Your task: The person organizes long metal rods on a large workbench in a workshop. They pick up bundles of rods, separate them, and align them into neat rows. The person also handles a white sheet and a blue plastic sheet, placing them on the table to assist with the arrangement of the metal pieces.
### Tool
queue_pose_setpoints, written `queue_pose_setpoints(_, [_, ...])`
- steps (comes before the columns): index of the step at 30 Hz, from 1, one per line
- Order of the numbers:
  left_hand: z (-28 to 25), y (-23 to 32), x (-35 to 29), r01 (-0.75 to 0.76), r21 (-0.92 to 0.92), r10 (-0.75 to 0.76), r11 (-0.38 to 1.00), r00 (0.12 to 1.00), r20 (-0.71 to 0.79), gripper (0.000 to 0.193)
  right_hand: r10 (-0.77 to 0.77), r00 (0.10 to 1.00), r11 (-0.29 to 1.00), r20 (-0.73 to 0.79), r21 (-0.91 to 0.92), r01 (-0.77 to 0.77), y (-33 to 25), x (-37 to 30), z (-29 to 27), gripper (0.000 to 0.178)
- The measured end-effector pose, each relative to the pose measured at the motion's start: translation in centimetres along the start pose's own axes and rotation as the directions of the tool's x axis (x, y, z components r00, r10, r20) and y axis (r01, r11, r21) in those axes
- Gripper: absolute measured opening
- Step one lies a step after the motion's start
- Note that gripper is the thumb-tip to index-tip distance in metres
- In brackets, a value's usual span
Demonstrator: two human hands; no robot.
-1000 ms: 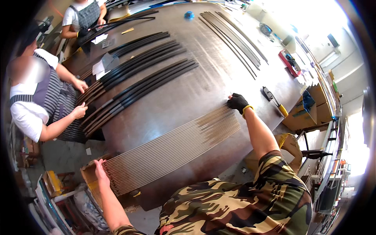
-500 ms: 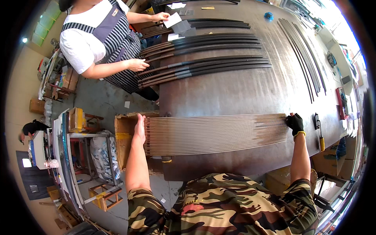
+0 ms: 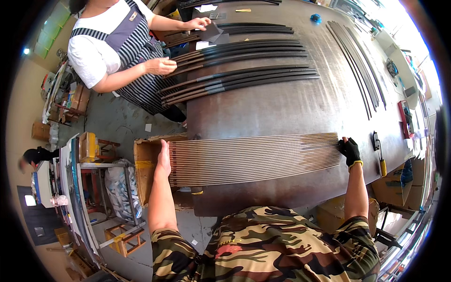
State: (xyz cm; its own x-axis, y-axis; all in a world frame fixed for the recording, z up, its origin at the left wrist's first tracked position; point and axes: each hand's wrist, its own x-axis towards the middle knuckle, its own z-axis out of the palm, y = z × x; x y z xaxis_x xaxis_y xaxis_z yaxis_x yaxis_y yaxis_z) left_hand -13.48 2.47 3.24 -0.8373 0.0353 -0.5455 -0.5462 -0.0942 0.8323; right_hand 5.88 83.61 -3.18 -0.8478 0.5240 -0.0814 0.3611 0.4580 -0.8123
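A flat row of many thin, brownish metal rods (image 3: 253, 160) lies side by side across the near part of the table, left ends sticking out past its edge. My bare left hand (image 3: 163, 160) stands upright with straight fingers, palm flat against the rods' left ends. At the opposite ends, my right hand (image 3: 350, 151), in a black fingerless glove with yellow trim, has its fingers bent against the rod tips near the far corner. Its fingertips are partly hidden. Beneath the left ends is an open cardboard box (image 3: 143, 164) beside the table.
Across the dark metal table (image 3: 263, 110), a co-worker in a striped apron (image 3: 136, 42) handles dark grey sheets (image 3: 210, 32) above bundles of black-sleeved rods (image 3: 263, 49). More long rods (image 3: 354, 61) lie at far right. A yellow-handled tool (image 3: 379, 152) sits right of my glove.
The view has shifted slightly left; my hands and the rods keep their places together. The co-worker's far hand has lost the white paper and now touches a dark grey sheet.
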Motion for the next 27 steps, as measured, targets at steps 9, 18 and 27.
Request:
queue_pose_setpoints(9, [-4.3, -4.0, 4.4, -0.109, -0.06, 0.107, 0.992, 0.994, -0.027, 0.088, 0.379, 0.914, 0.865, -0.142, 0.407, -0.295, 2.7, -0.6, -1.7, 0.021])
queue_pose_setpoints(18, [-7.4, -3.7, -1.5, 0.011, -0.004, -0.011, 1.0, 1.0, -0.006, 0.104, 0.483, 0.835, 0.413, 0.264, 0.772, -0.483, -6.2, -5.9, -1.2, 0.005])
queue_pose_setpoints(27, [-4.2, -3.1, -2.6, 0.064, 0.11, -0.055, 0.992, 0.995, -0.083, 0.11, 0.534, 0.837, 0.675, 0.116, 0.537, -0.505, -9.6, -7.5, -0.2, 0.015])
